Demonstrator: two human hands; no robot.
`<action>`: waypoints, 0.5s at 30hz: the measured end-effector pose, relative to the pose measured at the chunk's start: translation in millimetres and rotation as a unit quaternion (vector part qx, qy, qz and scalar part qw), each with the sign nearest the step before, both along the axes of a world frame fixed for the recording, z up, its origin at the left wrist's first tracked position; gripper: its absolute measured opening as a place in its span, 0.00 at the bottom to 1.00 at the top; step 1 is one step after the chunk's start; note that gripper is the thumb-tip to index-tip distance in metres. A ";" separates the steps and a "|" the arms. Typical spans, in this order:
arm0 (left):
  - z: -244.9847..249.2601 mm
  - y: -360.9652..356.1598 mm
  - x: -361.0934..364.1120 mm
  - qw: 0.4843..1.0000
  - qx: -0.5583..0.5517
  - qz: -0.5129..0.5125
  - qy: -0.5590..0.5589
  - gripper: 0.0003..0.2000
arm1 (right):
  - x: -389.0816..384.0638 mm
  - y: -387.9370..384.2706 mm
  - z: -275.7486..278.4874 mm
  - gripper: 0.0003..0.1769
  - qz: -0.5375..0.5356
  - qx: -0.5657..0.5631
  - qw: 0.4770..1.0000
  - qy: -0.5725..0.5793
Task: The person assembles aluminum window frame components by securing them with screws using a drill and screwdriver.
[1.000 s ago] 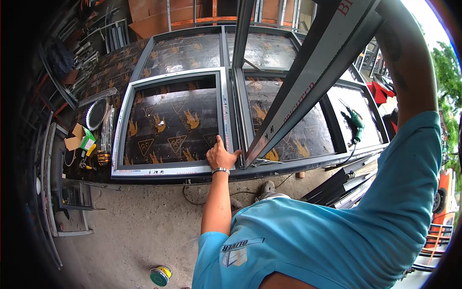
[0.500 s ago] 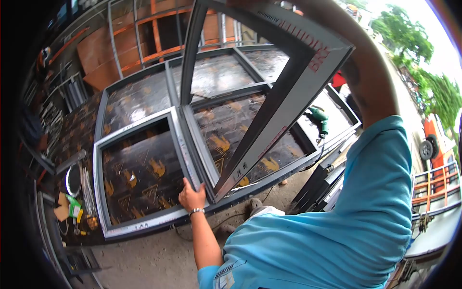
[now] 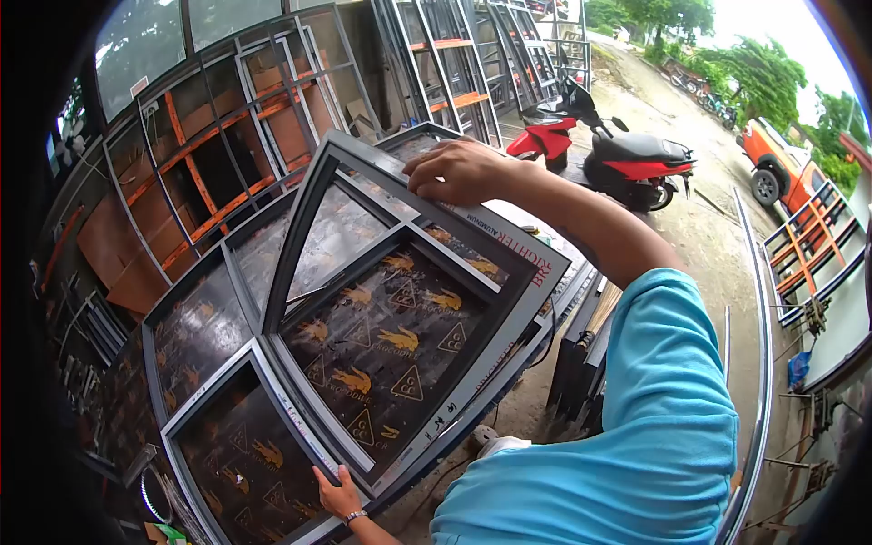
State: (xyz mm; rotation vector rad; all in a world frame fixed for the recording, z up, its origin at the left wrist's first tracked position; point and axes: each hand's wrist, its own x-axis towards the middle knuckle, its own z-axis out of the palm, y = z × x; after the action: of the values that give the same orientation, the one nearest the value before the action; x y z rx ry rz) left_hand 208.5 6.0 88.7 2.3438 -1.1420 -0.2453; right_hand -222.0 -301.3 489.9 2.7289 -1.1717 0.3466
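My right hand [image 3: 459, 173] is up high, its fingers bent over the top edge of a grey aluminium window sash [image 3: 536, 289]. Printed white film covers the sash's outer edge, and it stands tilted, its lower end resting low by the neighbouring sash. A bracelet shows on the wrist of my left hand [image 3: 341, 493], whose fingers and thumb close around the side bar of a second window sash [image 3: 211, 380] lying flat at the left. Through both openings a dark tabletop board [image 3: 359, 331] with yellow crocodile prints is visible.
A large grey frame [image 3: 238, 289] lies on the table behind the sashes. Orange-and-grey metal grilles [image 3: 195, 177] lean at the back. Beyond stand a red motorbike [image 3: 640, 159] and an orange pickup [image 3: 781, 168]. Dark bars [image 3: 574, 372] are stacked right of the table.
My right hand has lowered the raised sash toward the table, so it leans less steeply. My left hand keeps hold of the flat sash. The view has swung up and right.
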 end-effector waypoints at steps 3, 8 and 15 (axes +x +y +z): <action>-6.9 -1.8 -0.2 1.000 0.014 0.006 -0.009 0.44 | -56.4 -25.1 -82.6 0.23 -0.045 0.031 0.999 0.002; -2.8 -2.9 -2.9 0.996 0.063 -0.003 0.057 0.48 | -114.7 -46.4 -213.3 0.24 -0.071 0.080 0.994 0.007; -19.4 -6.0 -3.3 0.991 0.004 -0.033 -0.130 0.40 | -143.5 -64.6 -332.6 0.23 -0.064 0.061 0.995 -0.034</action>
State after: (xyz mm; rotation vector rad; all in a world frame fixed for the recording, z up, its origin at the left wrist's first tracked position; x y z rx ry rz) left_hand 205.2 0.0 69.3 2.3980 -1.3427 0.0355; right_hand -365.5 -365.9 157.3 2.7458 -1.4230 0.3647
